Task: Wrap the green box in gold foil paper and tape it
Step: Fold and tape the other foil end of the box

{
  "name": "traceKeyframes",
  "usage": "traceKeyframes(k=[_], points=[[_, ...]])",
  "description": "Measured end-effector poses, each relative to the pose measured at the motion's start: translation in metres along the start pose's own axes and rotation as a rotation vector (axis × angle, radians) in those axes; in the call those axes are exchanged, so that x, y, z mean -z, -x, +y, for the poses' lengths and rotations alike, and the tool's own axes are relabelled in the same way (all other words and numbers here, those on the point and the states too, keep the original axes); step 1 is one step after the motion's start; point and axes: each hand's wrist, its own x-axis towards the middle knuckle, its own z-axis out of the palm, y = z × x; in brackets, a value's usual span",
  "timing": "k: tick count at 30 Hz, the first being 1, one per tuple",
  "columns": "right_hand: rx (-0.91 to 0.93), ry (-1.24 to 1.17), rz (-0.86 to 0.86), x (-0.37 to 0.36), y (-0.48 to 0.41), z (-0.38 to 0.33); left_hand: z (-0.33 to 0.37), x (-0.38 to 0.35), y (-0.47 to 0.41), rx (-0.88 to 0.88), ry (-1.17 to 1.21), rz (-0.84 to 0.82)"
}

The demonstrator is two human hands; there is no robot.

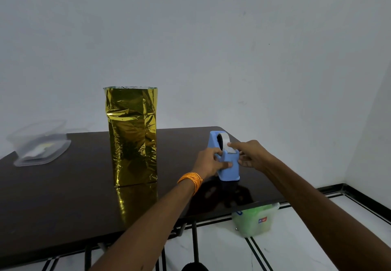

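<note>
A tall box wrapped in crinkled gold foil paper (132, 137) stands upright on the dark table (63, 196), left of centre; its top edge of foil stands open and no green shows. To its right sits a light blue tape dispenser (227, 165) with a roll of clear tape. My left hand (209, 162), with orange bangles on the wrist, grips the dispenser's left side. My right hand (249, 154) is at the dispenser's right side, its forefinger stretched over the tape end at the cutter.
A clear plastic container (40, 143) lies at the table's far left edge. On the white tiled floor under the table's right corner stands a translucent tub with green contents (254, 220). A plain wall is behind the table.
</note>
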Motion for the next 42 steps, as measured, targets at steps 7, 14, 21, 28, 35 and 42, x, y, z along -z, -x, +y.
traceKeyframes(k=[7, 14, 21, 28, 35, 42], points=[[-0.046, 0.027, 0.037, -0.004, 0.000, -0.009, 0.002, 0.002, -0.001, 0.034, 0.047, -0.035], [-0.042, 0.024, 0.083, -0.008, 0.004, -0.015, 0.000, -0.001, -0.002, 0.045, 0.055, -0.028], [-0.028, -0.094, 0.050, -0.001, 0.015, -0.029, -0.002, -0.001, -0.003, 0.058, 0.059, -0.036], [-0.019, -0.060, 0.125, -0.005, 0.023, -0.013, -0.001, -0.003, -0.004, 0.075, 0.043, -0.027], [-0.018, -0.184, 0.113, -0.007, 0.041, -0.003, -0.001, -0.004, -0.002, 0.067, 0.024, -0.006], [-0.019, -0.185, 0.126, -0.009, 0.043, 0.015, -0.001, -0.005, -0.001, 0.068, 0.028, -0.007]])
